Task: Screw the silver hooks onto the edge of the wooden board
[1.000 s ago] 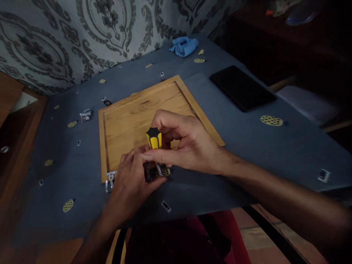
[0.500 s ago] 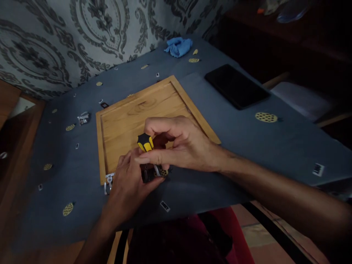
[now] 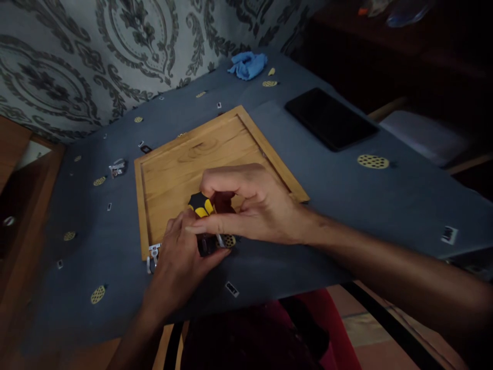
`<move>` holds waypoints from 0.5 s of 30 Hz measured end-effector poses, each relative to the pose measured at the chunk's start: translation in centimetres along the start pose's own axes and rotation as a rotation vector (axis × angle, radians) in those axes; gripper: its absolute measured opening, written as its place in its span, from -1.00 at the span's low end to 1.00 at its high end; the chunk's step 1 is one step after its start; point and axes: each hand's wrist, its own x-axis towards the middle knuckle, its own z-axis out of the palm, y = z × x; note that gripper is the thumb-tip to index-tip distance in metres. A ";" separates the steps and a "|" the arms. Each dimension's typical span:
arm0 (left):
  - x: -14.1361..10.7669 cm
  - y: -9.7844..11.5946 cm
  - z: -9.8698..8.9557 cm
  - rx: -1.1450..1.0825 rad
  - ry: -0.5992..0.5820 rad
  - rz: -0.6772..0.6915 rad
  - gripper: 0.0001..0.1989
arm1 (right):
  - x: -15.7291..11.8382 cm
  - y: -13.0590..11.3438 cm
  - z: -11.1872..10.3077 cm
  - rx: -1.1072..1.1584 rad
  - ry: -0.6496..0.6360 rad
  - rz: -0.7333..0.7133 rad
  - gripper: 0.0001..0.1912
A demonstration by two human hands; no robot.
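A wooden panel with a raised rim [image 3: 254, 131] lies on the cloth-covered table. My right hand [image 3: 250, 203] pinches the black and yellow handle of a screwdriver [image 3: 201, 204] above the panel's near edge. Beside it my left hand [image 3: 181, 252] is closed at that edge, around a dark part [image 3: 207, 245] with some metal next to it; the fingers hide most of what it grips. A metal hinge [image 3: 154, 252] sits at the panel's near left corner. The screwdriver's tip is hidden.
A black tablet or phone [image 3: 332, 119] lies to the right of the panel. A crumpled blue cloth [image 3: 247, 65] is at the back. Small metal pieces [image 3: 117, 168] and a dark ring-like piece [image 3: 146, 149] lie left of and behind the panel. A patterned curtain [image 3: 134, 36] hangs behind.
The screwdriver handle has turned and shifted slightly left and down, with my right hand's fingers still on it. My left hand has stayed nearly in place.
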 end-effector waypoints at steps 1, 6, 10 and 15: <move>0.0 0.0 -0.1 -0.014 0.004 0.010 -0.59 | 0.0 -0.1 0.1 -0.003 0.067 -0.007 -0.63; 0.2 0.3 -0.4 -0.046 0.002 0.029 -0.40 | 0.0 -0.5 0.1 -0.007 0.329 0.022 -0.66; 0.1 0.3 -0.4 -0.013 0.014 0.054 -0.46 | -0.1 0.0 -0.1 -0.071 0.163 0.030 -0.66; 0.0 0.2 -0.2 0.005 0.039 0.076 -0.53 | -0.2 0.6 0.2 -0.113 0.141 -0.055 -0.64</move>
